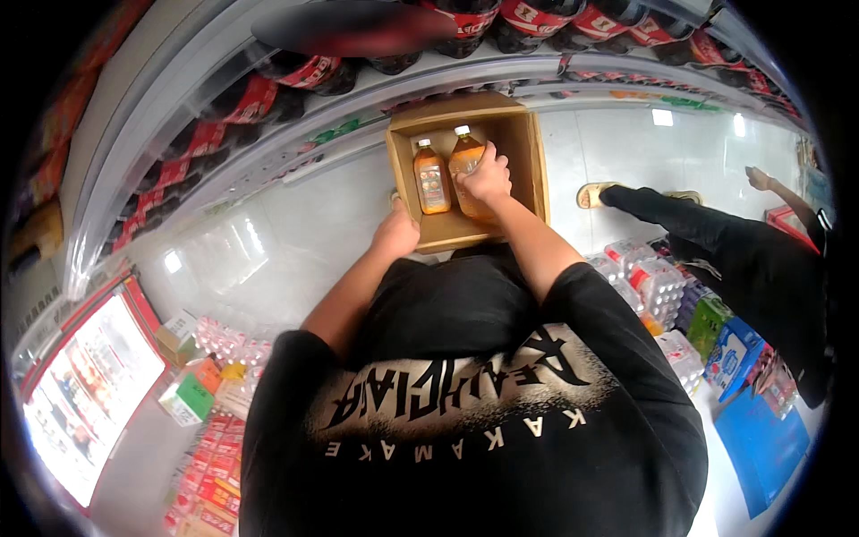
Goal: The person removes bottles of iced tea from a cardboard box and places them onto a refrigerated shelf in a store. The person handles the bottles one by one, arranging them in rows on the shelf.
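Observation:
An open cardboard box (541, 174) rests in front of my body, with two bottles of orange-brown drink inside. One bottle (431, 180), white-capped and labelled, lies towards the box's left wall. My right hand (488, 176) reaches into the box and grips the second bottle (464, 151), whose white cap points towards the shelf. At the near left corner, my left hand (398, 231) holds the rim of the box; its fingertips are partly hidden. The right part of the box's inside lies in shadow.
Shelves with rows of dark cola bottles (530, 23) curve across the front. Another person (725, 228) in black clothes and sandals is at the right. Shrink-wrapped bottle packs (654, 282) and cartons stand behind them. A lit display cooler (94, 396) and stacked goods (208, 463) are at left.

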`<state>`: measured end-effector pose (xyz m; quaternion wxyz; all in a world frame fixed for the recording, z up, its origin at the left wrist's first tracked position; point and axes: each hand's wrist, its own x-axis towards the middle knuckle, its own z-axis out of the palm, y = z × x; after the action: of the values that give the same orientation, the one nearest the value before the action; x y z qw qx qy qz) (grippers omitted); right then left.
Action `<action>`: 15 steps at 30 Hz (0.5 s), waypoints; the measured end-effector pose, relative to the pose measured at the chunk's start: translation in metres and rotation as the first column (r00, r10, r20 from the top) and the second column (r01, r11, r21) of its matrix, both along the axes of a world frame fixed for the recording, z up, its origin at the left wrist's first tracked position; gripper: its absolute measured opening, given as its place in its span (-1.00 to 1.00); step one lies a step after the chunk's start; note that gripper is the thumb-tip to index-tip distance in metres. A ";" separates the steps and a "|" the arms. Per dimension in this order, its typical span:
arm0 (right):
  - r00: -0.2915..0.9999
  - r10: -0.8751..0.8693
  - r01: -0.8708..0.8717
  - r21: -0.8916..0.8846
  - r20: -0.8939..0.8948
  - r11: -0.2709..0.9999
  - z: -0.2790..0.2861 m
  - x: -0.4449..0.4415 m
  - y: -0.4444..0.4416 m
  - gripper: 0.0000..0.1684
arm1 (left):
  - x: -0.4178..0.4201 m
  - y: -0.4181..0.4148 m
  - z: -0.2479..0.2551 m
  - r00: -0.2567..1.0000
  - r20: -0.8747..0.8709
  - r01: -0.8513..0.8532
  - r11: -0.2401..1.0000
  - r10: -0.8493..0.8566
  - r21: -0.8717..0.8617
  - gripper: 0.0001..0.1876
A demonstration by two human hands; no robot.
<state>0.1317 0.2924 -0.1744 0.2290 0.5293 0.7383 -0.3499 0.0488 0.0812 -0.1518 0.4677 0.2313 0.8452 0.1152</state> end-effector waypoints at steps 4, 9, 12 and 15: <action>0.989 -0.126 0.128 -0.011 0.080 0.992 -0.045 -0.003 -0.014 0.24 | -0.004 -0.004 0.005 0.998 0.051 0.027 1.000 -0.026 -0.004 -0.48; 0.984 -0.169 0.173 -0.065 0.062 0.983 -0.081 -0.009 -0.023 0.10 | -0.013 -0.007 0.007 0.993 0.091 0.080 0.997 -0.081 0.016 -0.47; 0.979 -0.198 0.201 -0.097 0.039 0.975 -0.100 -0.015 -0.021 0.05 | -0.017 -0.008 0.005 0.987 0.093 0.131 0.991 -0.129 -0.008 -0.47; 0.969 -0.248 0.247 -0.214 0.023 0.945 -0.110 -0.014 -0.016 0.12 | -0.021 0.000 0.012 0.980 0.090 0.182 0.982 -0.177 -0.044 -0.48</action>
<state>0.1174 0.2759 -0.2849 0.2375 0.5889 0.6245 -0.4547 0.0281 0.0810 -0.1401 0.5180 0.2892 0.8028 0.0604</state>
